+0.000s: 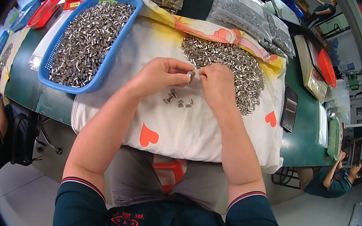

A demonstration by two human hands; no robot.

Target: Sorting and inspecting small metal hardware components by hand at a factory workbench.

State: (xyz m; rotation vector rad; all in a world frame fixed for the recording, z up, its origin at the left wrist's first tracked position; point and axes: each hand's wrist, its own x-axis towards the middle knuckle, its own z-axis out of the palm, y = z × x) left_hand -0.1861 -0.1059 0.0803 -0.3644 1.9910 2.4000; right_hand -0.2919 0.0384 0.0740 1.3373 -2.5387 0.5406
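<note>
In front of me, over a white cloth printed with red hearts, my two hands meet almost fingertip to fingertip. My left hand pinches a small shiny metal sleeve between thumb and fingers. Close by on the right, the fingers of my right hand are pressed together; what they hold, if anything, is hidden. Several loose metal sleeves lie on the cloth just below the hands. Behind and beside my right hand spreads a large heap of similar metal sleeves.
At the left stands a blue plastic basket full of small metal parts. Bagged metal parts lie at the back. A dark phone rests on the green table at the right. Other people work at both sides.
</note>
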